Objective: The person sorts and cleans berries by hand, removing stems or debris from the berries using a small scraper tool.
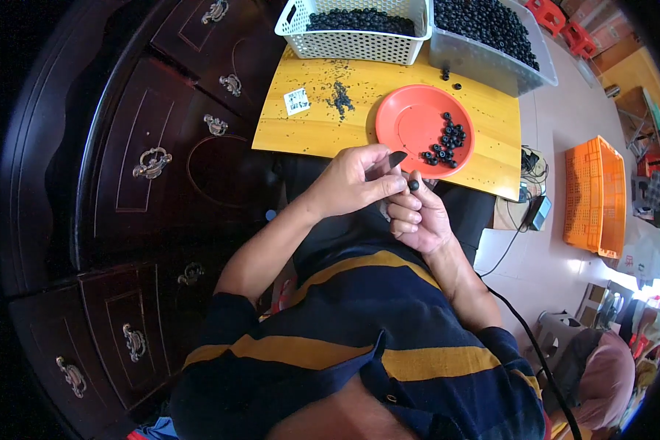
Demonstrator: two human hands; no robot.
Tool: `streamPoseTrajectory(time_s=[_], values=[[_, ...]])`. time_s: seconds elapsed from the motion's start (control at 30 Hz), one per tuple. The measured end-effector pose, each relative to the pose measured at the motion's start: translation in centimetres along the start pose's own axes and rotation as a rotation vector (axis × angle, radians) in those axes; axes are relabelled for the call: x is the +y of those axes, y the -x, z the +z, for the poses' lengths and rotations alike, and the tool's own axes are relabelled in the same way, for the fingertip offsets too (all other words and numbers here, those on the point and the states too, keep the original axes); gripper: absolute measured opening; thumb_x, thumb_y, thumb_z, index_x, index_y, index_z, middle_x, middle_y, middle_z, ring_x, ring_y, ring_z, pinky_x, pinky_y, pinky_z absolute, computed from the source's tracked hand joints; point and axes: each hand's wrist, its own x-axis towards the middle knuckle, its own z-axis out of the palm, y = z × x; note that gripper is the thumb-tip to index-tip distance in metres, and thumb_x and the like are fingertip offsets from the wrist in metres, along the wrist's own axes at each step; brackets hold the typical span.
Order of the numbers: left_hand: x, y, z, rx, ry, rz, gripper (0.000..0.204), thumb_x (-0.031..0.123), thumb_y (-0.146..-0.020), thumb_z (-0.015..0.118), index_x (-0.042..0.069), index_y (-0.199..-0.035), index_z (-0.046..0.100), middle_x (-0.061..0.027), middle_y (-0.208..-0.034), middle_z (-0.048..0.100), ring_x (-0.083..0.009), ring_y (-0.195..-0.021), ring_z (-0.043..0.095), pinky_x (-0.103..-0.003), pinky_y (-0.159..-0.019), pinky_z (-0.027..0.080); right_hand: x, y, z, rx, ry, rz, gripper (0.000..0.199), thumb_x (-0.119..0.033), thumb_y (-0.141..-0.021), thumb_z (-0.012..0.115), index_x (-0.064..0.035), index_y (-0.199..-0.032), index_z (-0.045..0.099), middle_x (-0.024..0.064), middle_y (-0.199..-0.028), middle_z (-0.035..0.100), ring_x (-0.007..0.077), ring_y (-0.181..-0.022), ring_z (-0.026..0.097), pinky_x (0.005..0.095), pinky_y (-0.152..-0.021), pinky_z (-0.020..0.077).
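Note:
My right hand (427, 218) pinches a small black round part (414, 185) between thumb and forefinger, the other fingers curled in. My left hand (353, 182) is closed just beside it, its thumb reaching toward the part. A small dark, flat, pointed piece (397, 159) sticks out at the left fingertips; its kind is unclear. Both hands meet in front of the near edge of the yellow wooden table (308, 136). Just beyond them lies a red plate (407, 121) with several loose black ring-like parts (453, 136) gathered on its right side.
A white perforated basket (352, 50) and a clear plastic bin (484, 67), both holding many black parts, stand at the far side. Black scraps (340, 99) and a printed paper square (297, 101) lie left of the plate. Dark drawers (132, 169) flank the left; an orange crate (594, 198) stands right.

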Motion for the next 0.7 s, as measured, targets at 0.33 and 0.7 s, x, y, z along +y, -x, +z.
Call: streamPoseTrajectory(time_s=[0.33, 0.7], values=[[2.5, 0.3, 1.0, 0.095, -0.27, 0.066, 0.023, 0.015, -0.085, 0.077, 0.002, -0.101, 0.067, -0.0045, -0.07, 0.066, -0.0109, -0.062, 0.062, -0.03, -0.06, 0.05, 0.1, 0.1, 0.8, 0.222, 0.244, -0.116, 0.034, -0.047, -0.1, 0.064, -0.0158, -0.114, 0.061, -0.0087, -0.069, 0.041, 0.0034, -0.055, 0.037, 0.0174, -0.046, 0.0287], [2.2, 0.1, 0.5, 0.039, -0.133, 0.042, 0.024, 0.009, -0.09, 0.073, -0.001, -0.112, 0.069, 0.0014, -0.078, 0.065, -0.0066, -0.072, 0.057, -0.028, -0.069, 0.05, 0.2, -0.1, 1.2, 0.277, 0.509, -0.189, 0.037, -0.05, -0.096, 0.068, -0.0145, -0.103, 0.06, -0.009, -0.067, 0.041, 0.0032, -0.054, 0.035, 0.0177, -0.047, 0.0284]])
